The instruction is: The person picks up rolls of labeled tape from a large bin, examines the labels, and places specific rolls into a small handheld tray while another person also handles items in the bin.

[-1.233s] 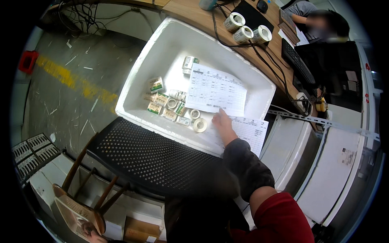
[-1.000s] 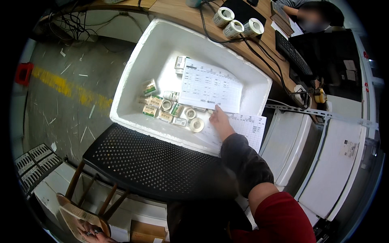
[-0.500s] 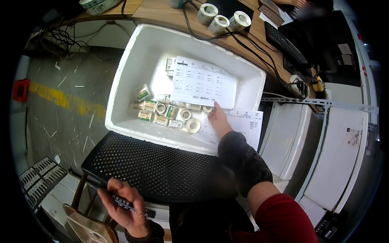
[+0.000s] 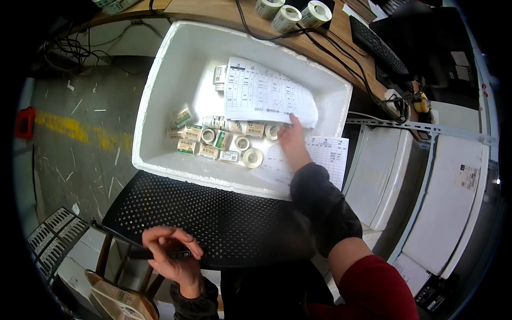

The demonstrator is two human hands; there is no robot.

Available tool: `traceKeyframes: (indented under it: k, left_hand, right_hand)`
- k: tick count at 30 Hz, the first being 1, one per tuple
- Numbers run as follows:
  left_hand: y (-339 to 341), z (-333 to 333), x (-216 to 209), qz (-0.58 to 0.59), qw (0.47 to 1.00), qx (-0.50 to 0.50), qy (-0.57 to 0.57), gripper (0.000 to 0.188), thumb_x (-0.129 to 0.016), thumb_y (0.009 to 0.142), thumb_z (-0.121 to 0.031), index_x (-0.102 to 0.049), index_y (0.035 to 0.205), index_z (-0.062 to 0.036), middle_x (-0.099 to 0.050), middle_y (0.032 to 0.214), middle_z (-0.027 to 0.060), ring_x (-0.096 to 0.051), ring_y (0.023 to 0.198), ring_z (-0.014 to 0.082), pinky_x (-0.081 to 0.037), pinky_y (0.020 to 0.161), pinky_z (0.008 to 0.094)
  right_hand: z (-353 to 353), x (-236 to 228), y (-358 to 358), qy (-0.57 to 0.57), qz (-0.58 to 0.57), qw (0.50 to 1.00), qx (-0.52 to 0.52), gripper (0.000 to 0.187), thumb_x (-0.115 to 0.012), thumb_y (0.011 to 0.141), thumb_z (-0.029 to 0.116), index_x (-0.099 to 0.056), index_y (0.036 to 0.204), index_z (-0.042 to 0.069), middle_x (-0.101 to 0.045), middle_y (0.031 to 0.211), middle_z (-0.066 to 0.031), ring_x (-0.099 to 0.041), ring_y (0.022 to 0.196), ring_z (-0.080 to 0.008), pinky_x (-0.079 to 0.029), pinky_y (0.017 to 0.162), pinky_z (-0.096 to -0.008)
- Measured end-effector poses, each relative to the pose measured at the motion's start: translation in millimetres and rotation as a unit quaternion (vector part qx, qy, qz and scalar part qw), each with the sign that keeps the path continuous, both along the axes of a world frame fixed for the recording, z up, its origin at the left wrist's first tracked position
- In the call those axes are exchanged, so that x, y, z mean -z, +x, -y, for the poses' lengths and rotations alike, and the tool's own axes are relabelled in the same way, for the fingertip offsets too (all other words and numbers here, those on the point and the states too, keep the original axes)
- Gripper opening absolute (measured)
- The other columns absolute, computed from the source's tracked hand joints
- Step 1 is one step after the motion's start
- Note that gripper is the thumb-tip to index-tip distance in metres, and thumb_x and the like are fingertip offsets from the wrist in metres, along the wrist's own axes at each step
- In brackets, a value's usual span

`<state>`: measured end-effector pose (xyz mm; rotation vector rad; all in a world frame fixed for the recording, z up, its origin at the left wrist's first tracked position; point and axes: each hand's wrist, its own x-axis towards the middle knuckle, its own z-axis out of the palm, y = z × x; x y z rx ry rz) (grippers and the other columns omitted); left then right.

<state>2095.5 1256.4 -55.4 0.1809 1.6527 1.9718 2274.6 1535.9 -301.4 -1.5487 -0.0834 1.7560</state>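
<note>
My right hand reaches into a white foam box and pinches the lower right edge of a printed sheet. The sheet bows slightly above the box floor. A second printed sheet lies under my right wrist, partly hidden by it and hanging over the box's near right edge. Below the sheets' left side lie several label rolls, among them a white roll and a green-and-white roll. My left hand is closed around a black marker pen in front of the box.
A black perforated seat supports the box's near side. Behind is a wooden desk with label rolls, cables and a keyboard. White boxes stand at right. A wooden chair is at lower left.
My right hand has moved slightly up and right with the sheet's edge, uncovering more rolls. My left hand has turned and risen, the marker pen now lying level. The whole view has shifted slightly.
</note>
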Motion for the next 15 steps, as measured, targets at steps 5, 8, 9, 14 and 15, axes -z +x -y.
traceKeyframes:
  k: [5,8,9,14,15]
  left_hand:
    - [0.1,16.7,-2.5,-0.104,0.993,0.006,-0.046,0.04,-0.04,0.097,-0.04,-0.045,0.095,-0.001,-0.054,0.064,0.014,-0.049,0.039,0.0156,-0.041,0.035,0.0228]
    - [2.9,16.8,1.5,-0.132,0.989,0.006,-0.072,0.041,-0.044,0.095,-0.042,-0.046,0.095,-0.0006,-0.055,0.065,0.0138,-0.05,0.043,0.0154,-0.043,0.038,0.0231]
    - [2.9,15.8,2.0,-0.127,0.989,0.01,-0.076,0.041,-0.043,0.096,-0.041,-0.046,0.095,-0.0008,-0.055,0.065,0.0137,-0.051,0.043,0.0153,-0.043,0.038,0.0229]
    - [-0.6,9.2,-0.8,-0.103,0.991,-0.004,-0.081,0.038,-0.042,0.097,-0.04,-0.046,0.094,-0.0014,-0.054,0.065,0.0135,-0.049,0.043,0.015,-0.042,0.038,0.0222]
    - [-1.3,9.9,0.2,-0.102,0.992,-0.003,-0.081,0.038,-0.042,0.097,-0.039,-0.046,0.094,-0.0014,-0.054,0.065,0.0134,-0.049,0.042,0.015,-0.042,0.038,0.0221]
  right_hand:
    - [-40.0,-63.4,-3.0,0.114,-0.193,0.974,0.02,0.021,-0.058,0.09,0.022,-0.05,0.092,0.003,-0.057,0.079,-0.0074,-0.061,0.083,-0.023,-0.051,0.068,-0.0272]
    - [-59.3,-89.5,-18.6,0.12,-0.259,0.957,0.052,0.019,-0.049,0.094,0.016,-0.045,0.087,-0.002,-0.055,0.091,-0.0157,-0.06,0.095,-0.0332,-0.054,0.082,-0.0335]
    - [-65.4,-100.1,-24.0,0.124,-0.262,0.954,0.071,0.02,-0.047,0.095,0.015,-0.043,0.085,-0.003,-0.054,0.093,-0.0176,-0.059,0.097,-0.0354,-0.055,0.084,-0.0346]
    - [-117.8,-85.8,-3.5,0.083,-0.274,0.949,0.133,0.019,-0.04,0.096,0.012,-0.039,0.087,-0.004,-0.053,0.106,-0.0269,-0.055,0.104,-0.0393,-0.057,0.083,-0.0389]
    - [-126.0,-79.5,2.4,0.073,-0.27,0.95,0.138,0.019,-0.039,0.097,0.012,-0.039,0.087,-0.004,-0.052,0.106,-0.0271,-0.056,0.104,-0.039,-0.057,0.082,-0.0391]
